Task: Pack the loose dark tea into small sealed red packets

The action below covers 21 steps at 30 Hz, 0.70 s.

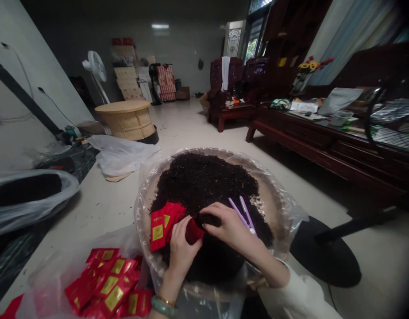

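Observation:
My left hand [183, 243] is closed around a small red packet [193, 231], whose mouth faces my right hand. Bent fingers of my right hand [221, 221] pinch dark, leaf-like strands beside the packet's opening. Both hands are above a heap of dark dried tea leaves [207, 177] in a round, plastic-lined basket [277, 199]. More red packets with gold labels [160, 228] lie on the leaves left of my left hand. Right of my right hand, a lilac tong-like tool [244, 215] rests on the heap, its two arms apart.
A clear bag of red packets [108, 279] sits at the lower left. Another plastic bag with dark contents [28, 190] is at the left edge. A black stand base [327, 252] is right of the basket, near a long wooden table [304, 137]. Farther back stands a round woven drum [125, 119].

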Each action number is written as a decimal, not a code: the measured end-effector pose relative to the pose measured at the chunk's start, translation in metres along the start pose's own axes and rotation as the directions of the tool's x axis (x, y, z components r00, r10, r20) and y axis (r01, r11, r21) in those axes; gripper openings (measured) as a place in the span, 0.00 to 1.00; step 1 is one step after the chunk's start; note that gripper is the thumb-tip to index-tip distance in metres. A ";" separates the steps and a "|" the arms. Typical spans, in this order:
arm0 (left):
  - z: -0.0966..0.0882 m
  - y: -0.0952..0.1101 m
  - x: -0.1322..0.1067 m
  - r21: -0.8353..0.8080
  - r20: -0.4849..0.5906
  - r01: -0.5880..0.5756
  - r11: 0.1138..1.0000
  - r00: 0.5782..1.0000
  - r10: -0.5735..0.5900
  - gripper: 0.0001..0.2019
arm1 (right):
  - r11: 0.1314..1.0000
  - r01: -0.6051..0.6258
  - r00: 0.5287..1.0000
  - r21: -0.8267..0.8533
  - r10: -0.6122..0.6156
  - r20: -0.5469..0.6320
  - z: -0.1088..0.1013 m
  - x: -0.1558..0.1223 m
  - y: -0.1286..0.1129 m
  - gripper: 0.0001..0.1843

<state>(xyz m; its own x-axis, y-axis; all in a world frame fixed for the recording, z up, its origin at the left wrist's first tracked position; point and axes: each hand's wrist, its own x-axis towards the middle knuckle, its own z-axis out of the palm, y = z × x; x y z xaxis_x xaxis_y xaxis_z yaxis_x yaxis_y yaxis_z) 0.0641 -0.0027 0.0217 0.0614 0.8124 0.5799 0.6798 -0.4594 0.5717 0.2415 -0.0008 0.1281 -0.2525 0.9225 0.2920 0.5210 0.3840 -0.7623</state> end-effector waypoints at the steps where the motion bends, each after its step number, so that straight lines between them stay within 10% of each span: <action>1: 0.001 0.001 0.000 0.001 -0.003 -0.005 1.000 1.000 0.005 0.23 | 1.000 0.004 1.000 0.002 -0.004 0.014 0.001 0.001 -0.004 0.20; 21: 0.008 0.008 -0.006 -0.008 -0.027 0.065 0.998 0.997 -0.065 0.26 | 0.998 -0.012 0.989 -0.061 0.003 -0.148 0.007 -0.011 0.020 0.12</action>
<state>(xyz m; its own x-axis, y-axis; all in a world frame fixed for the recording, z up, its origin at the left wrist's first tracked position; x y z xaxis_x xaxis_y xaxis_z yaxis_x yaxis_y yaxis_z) 0.0745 -0.0079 0.0184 -0.0029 0.8308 0.5566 0.6762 -0.4084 0.6131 0.2485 -0.0035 0.1056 -0.1274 0.9193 0.3724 0.5724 0.3748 -0.7293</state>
